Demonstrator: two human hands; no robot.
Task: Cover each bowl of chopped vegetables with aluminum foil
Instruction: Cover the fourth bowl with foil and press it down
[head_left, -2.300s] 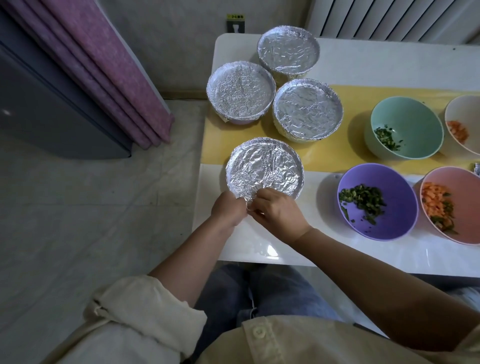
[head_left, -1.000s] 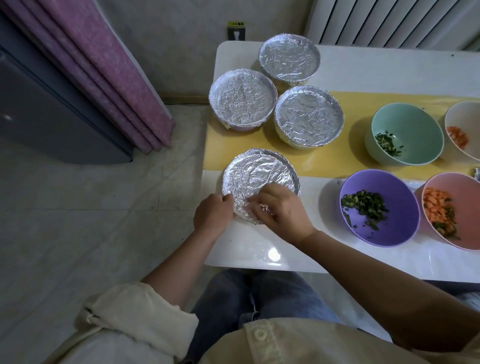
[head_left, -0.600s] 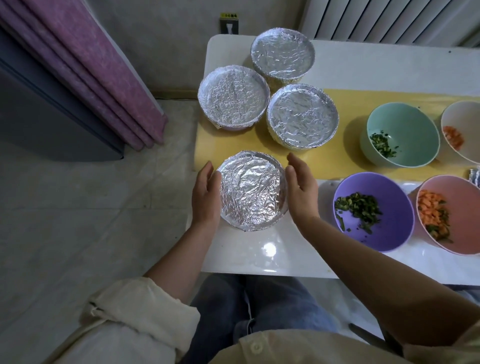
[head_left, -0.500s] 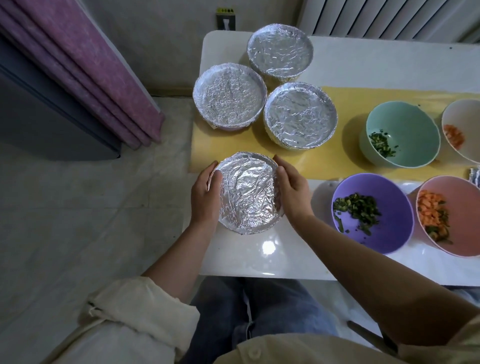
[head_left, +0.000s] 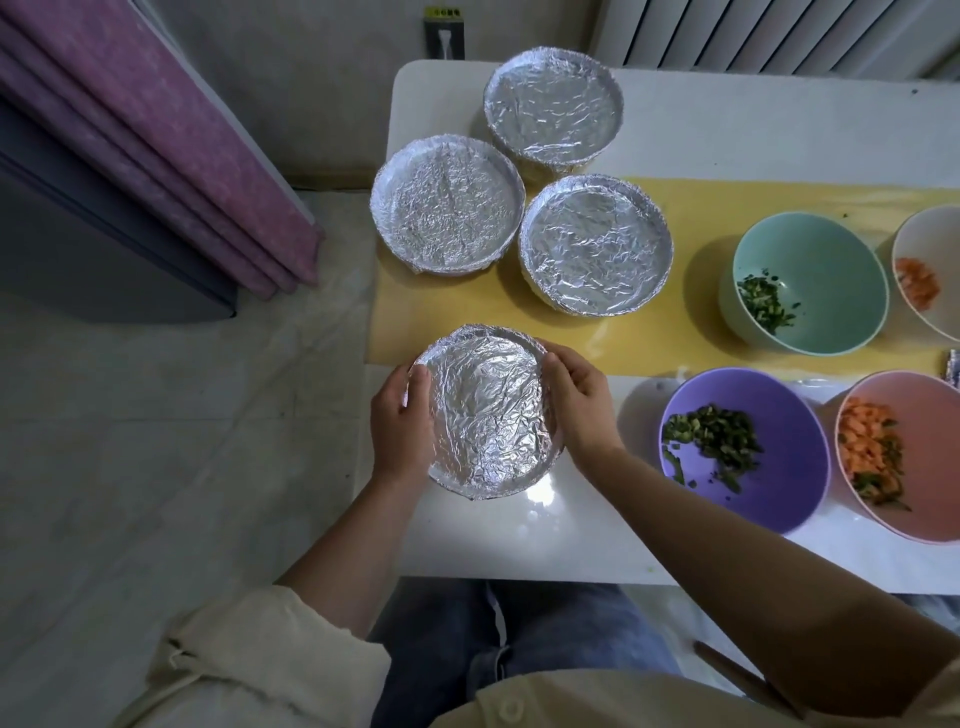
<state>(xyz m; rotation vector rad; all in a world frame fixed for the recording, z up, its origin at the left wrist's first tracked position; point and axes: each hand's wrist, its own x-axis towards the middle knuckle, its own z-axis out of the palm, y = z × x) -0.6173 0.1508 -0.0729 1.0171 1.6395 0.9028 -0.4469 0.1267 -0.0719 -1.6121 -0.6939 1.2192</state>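
Foil-covered bowl (head_left: 485, 415) sits at the table's (head_left: 571, 540) near left corner, gripped at its sides by left hand (head_left: 400, 428) and right hand (head_left: 579, 405), near three other covered bowls (head_left: 595, 244).

Head-worn view, looking steeply down

One wide-angle camera looks forward and down, close over the worktop (head_left: 727, 119) near edge, taking in the wearer's forearms, lap and the floor (head_left: 156, 441) at left.

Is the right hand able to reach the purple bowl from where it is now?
Probably yes. The right hand is busy gripping the foil-covered bowl, but the purple bowl stands uncovered just to its right, with bare table between them.
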